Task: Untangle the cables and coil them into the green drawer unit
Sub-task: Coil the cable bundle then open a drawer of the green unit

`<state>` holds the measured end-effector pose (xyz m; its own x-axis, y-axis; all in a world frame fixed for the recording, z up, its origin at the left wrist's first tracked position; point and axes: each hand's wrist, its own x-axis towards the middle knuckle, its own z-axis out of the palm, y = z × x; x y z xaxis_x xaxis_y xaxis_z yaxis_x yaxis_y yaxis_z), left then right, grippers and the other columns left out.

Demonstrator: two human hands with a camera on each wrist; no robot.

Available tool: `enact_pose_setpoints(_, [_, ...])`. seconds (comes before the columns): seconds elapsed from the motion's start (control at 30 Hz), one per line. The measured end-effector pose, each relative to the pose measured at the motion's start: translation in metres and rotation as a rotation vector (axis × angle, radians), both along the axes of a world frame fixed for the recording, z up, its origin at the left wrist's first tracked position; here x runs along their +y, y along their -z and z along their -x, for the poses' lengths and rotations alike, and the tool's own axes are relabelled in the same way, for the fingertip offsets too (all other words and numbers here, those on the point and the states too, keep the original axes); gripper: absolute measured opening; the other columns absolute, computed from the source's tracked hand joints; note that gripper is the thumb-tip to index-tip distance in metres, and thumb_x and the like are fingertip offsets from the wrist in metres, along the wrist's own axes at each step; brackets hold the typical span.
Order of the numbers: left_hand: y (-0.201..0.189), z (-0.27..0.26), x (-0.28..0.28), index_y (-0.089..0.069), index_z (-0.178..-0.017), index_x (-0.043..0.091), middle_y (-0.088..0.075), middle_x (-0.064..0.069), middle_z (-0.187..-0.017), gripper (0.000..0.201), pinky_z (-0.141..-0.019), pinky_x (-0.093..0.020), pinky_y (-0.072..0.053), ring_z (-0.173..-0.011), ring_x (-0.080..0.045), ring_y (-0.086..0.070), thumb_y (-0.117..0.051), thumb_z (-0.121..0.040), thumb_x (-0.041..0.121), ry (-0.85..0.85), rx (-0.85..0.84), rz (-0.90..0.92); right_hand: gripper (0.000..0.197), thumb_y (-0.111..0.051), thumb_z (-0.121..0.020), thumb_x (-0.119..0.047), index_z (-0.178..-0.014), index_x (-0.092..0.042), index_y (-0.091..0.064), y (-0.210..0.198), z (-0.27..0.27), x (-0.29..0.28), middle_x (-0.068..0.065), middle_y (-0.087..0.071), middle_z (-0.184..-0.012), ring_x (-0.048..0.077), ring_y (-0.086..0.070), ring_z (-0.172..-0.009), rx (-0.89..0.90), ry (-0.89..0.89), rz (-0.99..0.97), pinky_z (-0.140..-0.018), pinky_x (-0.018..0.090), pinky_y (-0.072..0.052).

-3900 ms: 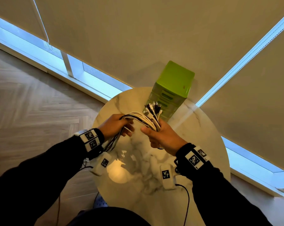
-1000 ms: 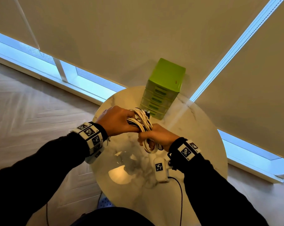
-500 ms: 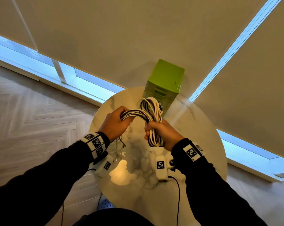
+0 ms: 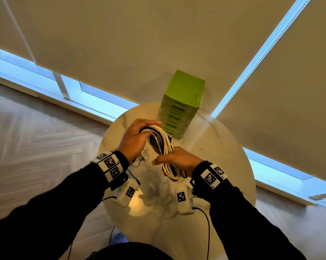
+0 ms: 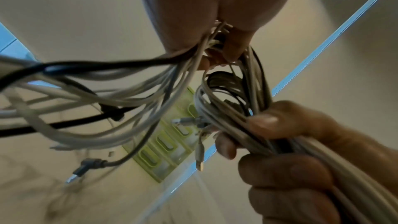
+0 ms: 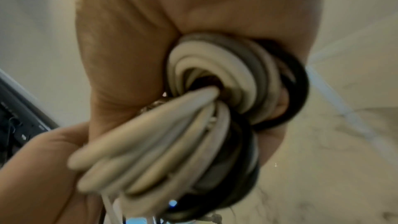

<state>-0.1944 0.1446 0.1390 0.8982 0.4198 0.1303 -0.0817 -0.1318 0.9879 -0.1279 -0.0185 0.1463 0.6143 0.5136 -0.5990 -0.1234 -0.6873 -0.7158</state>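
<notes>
Both hands grasped the cable bundle (image 4: 161, 141) above the marble table (image 4: 224, 166): left hand (image 4: 135, 138) at its upper loop, right hand (image 4: 179, 159) clenched round the lower coil, near the green drawer unit (image 4: 182, 96).

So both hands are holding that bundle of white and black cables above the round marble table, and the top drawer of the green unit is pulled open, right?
Not quite: in the head view every drawer of the green drawer unit is shut. The rest holds: the left hand and right hand both grip the cable bundle above the marble table.
</notes>
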Motion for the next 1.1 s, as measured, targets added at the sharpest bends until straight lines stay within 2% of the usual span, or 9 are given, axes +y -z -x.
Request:
enact_pose_setpoints(0.07, [-0.001, -0.001, -0.001, -0.075, -0.103, 0.024, -0.071, 0.003, -0.109, 0.031, -0.097, -0.034, -0.052, -0.107, -0.011, -0.066, -0.052, -0.093, 0.005, -0.022, 0.017, 0.041, 0.041, -0.085, -0.068, -0.032, -0.093, -0.005, -0.067, 0.000, 0.001, -0.002, 0.013, -0.066, -0.077, 0.027, -0.064, -0.072, 0.024, 0.000, -0.101, -0.072, 0.038, -0.051])
enact_pose_setpoints(0.17, [-0.008, -0.006, -0.007, -0.073, -0.097, 0.015, -0.074, -0.007, -0.102, 0.024, -0.095, -0.042, -0.054, -0.104, -0.026, -0.069, -0.051, -0.090, 0.009, -0.036, 0.038, 0.212, 0.018, -0.079, -0.079, -0.019, -0.093, -0.015, -0.070, 0.002, 0.009, -0.001, 0.005, -0.074, -0.082, 0.018, -0.069, -0.075, -0.084, 0.034, -0.227, -0.074, 0.037, -0.057])
enact_pose_setpoints(0.3, [-0.019, -0.013, -0.021, -0.067, -0.099, 0.009, -0.072, -0.009, -0.090, 0.022, -0.081, -0.029, -0.056, -0.088, -0.022, -0.068, -0.049, -0.093, -0.003, -0.078, 0.078, 0.494, 0.043, -0.079, -0.079, -0.015, -0.118, -0.027, -0.065, 0.010, 0.014, 0.002, -0.007, -0.073, -0.106, 0.007, -0.068, -0.095, -0.184, 0.123, -0.364, -0.082, 0.029, -0.052])
enact_pose_setpoints(0.37, [-0.022, -0.014, -0.025, -0.061, -0.107, 0.004, -0.066, -0.006, -0.084, 0.019, -0.069, -0.023, -0.054, -0.077, -0.016, -0.062, -0.050, -0.094, -0.004, -0.119, 0.091, 0.666, 0.049, -0.079, -0.079, -0.013, -0.125, -0.022, -0.064, 0.012, 0.012, 0.000, -0.005, -0.073, -0.113, 0.010, -0.068, -0.103, -0.192, 0.128, -0.420, -0.092, 0.036, -0.054])
enact_pose_setpoints(0.5, [-0.028, -0.013, -0.028, -0.060, -0.118, -0.002, -0.066, -0.015, -0.094, 0.029, -0.075, -0.033, -0.058, -0.081, -0.022, -0.066, -0.047, -0.092, -0.002, -0.071, 0.078, 0.863, 0.049, -0.081, -0.079, -0.013, -0.125, -0.016, -0.065, 0.008, 0.007, -0.003, 0.003, -0.074, -0.114, 0.021, -0.070, -0.107, -0.158, 0.108, -0.474, -0.099, 0.050, -0.053])
enact_pose_setpoints(0.67, [-0.034, -0.016, -0.027, -0.057, -0.104, 0.007, -0.062, -0.007, -0.085, 0.020, -0.067, -0.027, -0.053, -0.075, -0.017, -0.060, -0.047, -0.092, -0.006, -0.070, 0.101, 0.723, 0.051, -0.079, -0.078, -0.012, -0.126, -0.013, -0.063, 0.001, 0.008, -0.001, 0.007, -0.074, -0.114, 0.024, -0.070, -0.107, -0.103, 0.076, -0.514, -0.097, 0.047, -0.054])
enact_pose_setpoints(0.83, [-0.033, -0.018, -0.030, -0.053, -0.104, 0.012, -0.061, -0.007, -0.094, 0.018, -0.071, -0.027, -0.051, -0.084, -0.017, -0.060, -0.049, -0.094, -0.003, -0.066, 0.123, 0.572, 0.038, -0.073, -0.083, -0.013, -0.120, -0.015, -0.065, -0.003, 0.007, -0.005, 0.015, -0.072, -0.115, 0.030, -0.070, -0.106, 0.098, 0.093, -0.570, -0.093, 0.042, -0.056])
enact_pose_setpoints(0.97, [-0.029, -0.022, -0.039, -0.053, -0.103, 0.014, -0.061, -0.007, -0.090, 0.013, -0.070, -0.030, -0.049, -0.081, -0.018, -0.059, -0.053, -0.096, 0.003, -0.078, 0.180, 0.571, 0.042, -0.082, -0.079, -0.009, -0.113, -0.030, -0.070, -0.001, 0.010, -0.003, 0.007, -0.073, -0.118, 0.025, -0.068, -0.113, -0.016, 0.046, -0.544, -0.100, 0.045, -0.053])
enact_pose_setpoints(1.1, [-0.027, -0.023, -0.044, -0.049, -0.096, 0.017, -0.057, -0.009, -0.091, 0.016, -0.074, -0.031, -0.046, -0.084, -0.020, -0.055, -0.050, -0.097, 0.001, -0.029, 0.212, 0.541, 0.033, -0.082, -0.075, -0.009, -0.106, -0.017, -0.074, 0.007, 0.006, -0.003, 0.006, -0.077, -0.100, 0.022, -0.072, -0.097, -0.116, 0.053, -0.387, -0.094, 0.046, -0.057])
